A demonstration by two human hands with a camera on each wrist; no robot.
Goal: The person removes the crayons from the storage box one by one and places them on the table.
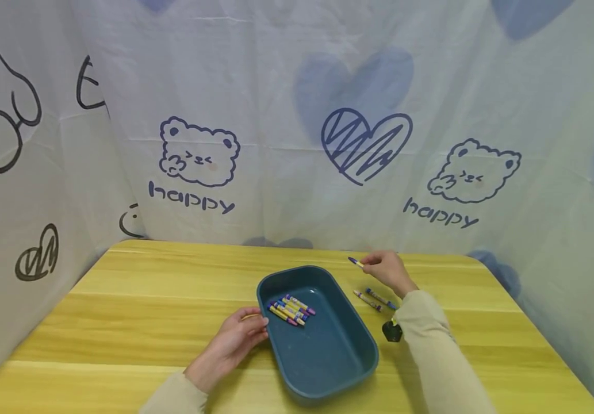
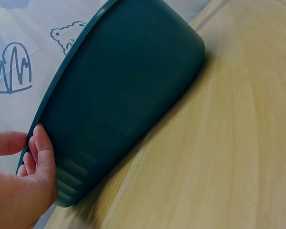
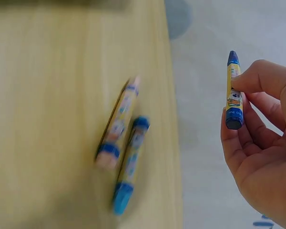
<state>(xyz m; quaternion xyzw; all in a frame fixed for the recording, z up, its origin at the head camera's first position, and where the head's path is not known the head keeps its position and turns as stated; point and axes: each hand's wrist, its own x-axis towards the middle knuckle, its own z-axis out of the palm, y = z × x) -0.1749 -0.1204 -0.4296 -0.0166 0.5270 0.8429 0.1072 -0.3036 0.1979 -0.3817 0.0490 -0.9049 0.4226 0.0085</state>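
Observation:
My right hand (image 1: 387, 270) pinches a dark blue crayon (image 3: 234, 90) with a yellow wrapper between thumb and fingers, up above the far part of the table. On the table below it lie a peach crayon (image 3: 118, 121) and a light blue crayon (image 3: 131, 164), side by side. With thumb and fingers, my left hand (image 2: 26, 179) grips the left rim of a dark teal plastic bin (image 1: 322, 368). Several crayons (image 1: 288, 310) lie together inside the bin, near its left wall.
A small black object (image 1: 392, 331) sits on the table by my right forearm. The yellow wood-grain table (image 1: 136, 316) ends at a white curtain (image 1: 271, 172) printed with hearts and bears, which hangs behind it and along the sides.

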